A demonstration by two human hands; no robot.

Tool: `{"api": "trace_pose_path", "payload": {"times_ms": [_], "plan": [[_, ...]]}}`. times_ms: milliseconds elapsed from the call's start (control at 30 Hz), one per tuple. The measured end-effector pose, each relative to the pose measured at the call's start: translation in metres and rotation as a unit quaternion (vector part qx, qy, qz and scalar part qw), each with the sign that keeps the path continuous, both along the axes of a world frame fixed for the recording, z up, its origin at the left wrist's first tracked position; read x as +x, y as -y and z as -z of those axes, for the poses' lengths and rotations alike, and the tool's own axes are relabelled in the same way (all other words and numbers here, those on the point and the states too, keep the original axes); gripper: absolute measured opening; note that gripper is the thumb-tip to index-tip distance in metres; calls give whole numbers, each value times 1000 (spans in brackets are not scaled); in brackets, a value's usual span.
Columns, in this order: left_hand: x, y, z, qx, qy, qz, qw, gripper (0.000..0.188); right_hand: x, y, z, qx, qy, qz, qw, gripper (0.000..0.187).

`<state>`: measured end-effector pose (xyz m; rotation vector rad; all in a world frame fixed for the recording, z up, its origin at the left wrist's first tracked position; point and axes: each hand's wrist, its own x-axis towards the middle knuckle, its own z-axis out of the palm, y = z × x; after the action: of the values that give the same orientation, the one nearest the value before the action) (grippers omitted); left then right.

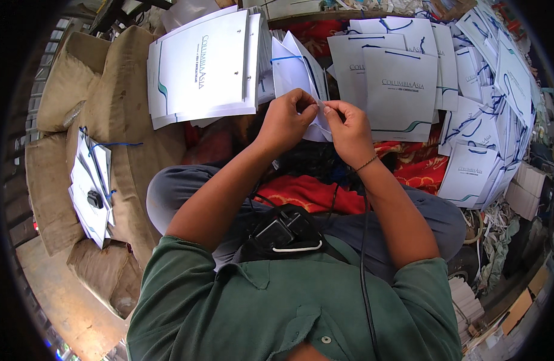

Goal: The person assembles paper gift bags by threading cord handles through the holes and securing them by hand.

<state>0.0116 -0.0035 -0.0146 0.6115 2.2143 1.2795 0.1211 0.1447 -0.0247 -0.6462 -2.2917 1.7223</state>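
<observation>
A white paper bag (288,73) stands partly spread in front of me, a blue cord handle (287,58) across its far end. My left hand (289,120) is closed at the bag's near right edge, thumb and forefinger pinched together. Close beside it, my right hand (350,129) pinches the same spot, its fingertips almost touching the left ones. Between them shows a bit of white paper (320,107); whether a cord end is there too is hidden by the fingers.
Flat white bags without handles (199,66) are stacked left of my hands. Finished-looking bags with blue cords (400,90) lie to the right, with a heaped pile (469,174) farther right. A brown sofa (123,90) holds more bags (91,186). A red patterned cloth (313,194) lies underneath.
</observation>
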Motion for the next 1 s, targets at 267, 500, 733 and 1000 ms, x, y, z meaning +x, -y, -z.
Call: {"api": "trace_pose_path", "payload": {"times_ms": [267, 500, 733, 1000], "plan": [[-2, 1, -1, -26, -25, 7, 999, 23, 0, 5, -3, 49, -27, 0, 998, 23], [2, -3, 7, -21, -13, 4, 1000, 27, 1, 6, 5, 22, -48, -13, 999, 23], [3, -6, -3, -45, -16, 4, 999, 30, 0, 6, 5, 69, -79, -12, 994, 23], [-1, 0, 4, -15, -66, 10, 998, 24, -1, 3, 2, 51, -55, 1, 997, 23]]}}
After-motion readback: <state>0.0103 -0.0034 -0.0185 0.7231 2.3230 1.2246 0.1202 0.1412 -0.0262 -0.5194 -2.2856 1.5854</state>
